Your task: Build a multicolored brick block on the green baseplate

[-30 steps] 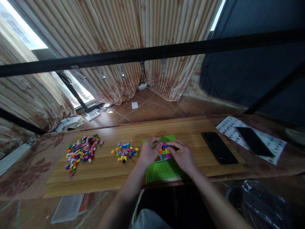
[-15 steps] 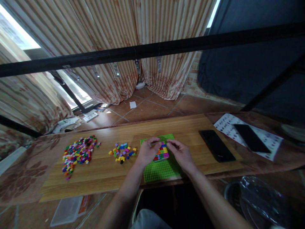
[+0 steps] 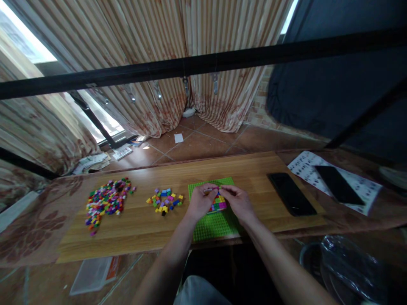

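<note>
A green studded baseplate (image 3: 213, 228) lies on the wooden board in front of me. On it sits a small block of multicoloured toy bricks (image 3: 219, 204), its far part covered by my fingers. My left hand (image 3: 200, 203) is closed in a pinch at the far left corner of that block. From the other side my right hand (image 3: 238, 203) pinches at the same spot, the fingertips nearly meeting. A tiny magenta toy brick (image 3: 217, 187) shows between the fingertips; its exact shape is hidden.
Several loose bricks (image 3: 164, 201) lie spread left of the baseplate, with a larger brick pile (image 3: 108, 199) farther left. A black phone (image 3: 291, 194) rests at the right of the board (image 3: 140, 243). Beyond it, another dark phone (image 3: 338, 185) lies on a printed sheet (image 3: 305, 163).
My right hand has moved left, bringing its fingertips against those of my left hand over the bricks. The whole view has shifted slightly.
</note>
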Action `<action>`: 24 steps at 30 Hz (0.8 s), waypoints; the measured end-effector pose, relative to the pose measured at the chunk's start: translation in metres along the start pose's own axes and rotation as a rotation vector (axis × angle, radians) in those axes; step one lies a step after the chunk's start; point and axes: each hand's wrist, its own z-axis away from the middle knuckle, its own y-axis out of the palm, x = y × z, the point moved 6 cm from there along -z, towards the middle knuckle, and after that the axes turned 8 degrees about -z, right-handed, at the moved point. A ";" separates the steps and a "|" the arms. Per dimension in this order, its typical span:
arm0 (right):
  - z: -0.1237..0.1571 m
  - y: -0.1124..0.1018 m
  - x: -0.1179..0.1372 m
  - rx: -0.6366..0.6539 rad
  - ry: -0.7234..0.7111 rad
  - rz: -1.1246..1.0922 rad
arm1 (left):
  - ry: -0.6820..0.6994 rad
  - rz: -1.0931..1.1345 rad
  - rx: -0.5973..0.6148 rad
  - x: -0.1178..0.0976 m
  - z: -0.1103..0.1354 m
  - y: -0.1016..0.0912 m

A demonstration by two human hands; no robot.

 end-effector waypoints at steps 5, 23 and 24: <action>0.000 0.000 0.000 -0.012 -0.013 -0.001 | 0.015 -0.020 -0.022 0.000 0.000 0.001; 0.019 -0.027 -0.007 -0.098 0.042 -0.084 | 0.056 0.086 -0.266 -0.002 0.016 -0.028; 0.021 -0.033 -0.005 -0.125 0.010 -0.051 | 0.059 0.117 -0.296 -0.002 0.022 -0.036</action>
